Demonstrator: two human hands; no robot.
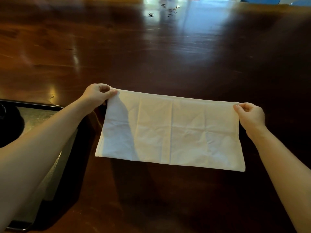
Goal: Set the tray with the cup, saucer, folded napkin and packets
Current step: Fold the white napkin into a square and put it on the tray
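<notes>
Low at the left, under the left forearm (42, 148), sits the tray (33, 105), dark-rimmed with a dull metallic floor. A dark shape (10, 125) at its left edge is too cut off to name. No saucer or packets show.

Just right of the tray is the napkin (171, 130), a white cloth doubled into a wide rectangle and creased in a grid. Whether its near edge rests on the wood or hangs just above it, I cannot tell.

The left hand (97, 95) pinches the far left corner between thumb and curled fingers. The right hand (250, 115) pinches the far right corner the same way, so the far edge is pulled straight.

The cloth looks light, limp and not slippery. It will likely sag wherever it is unsupported, so the corners and hemmed edges are the places to hold it, and the creases should guide the next fold.

Beyond lies the glossy table (151, 56), with dark specks (170, 10) far off.
</notes>
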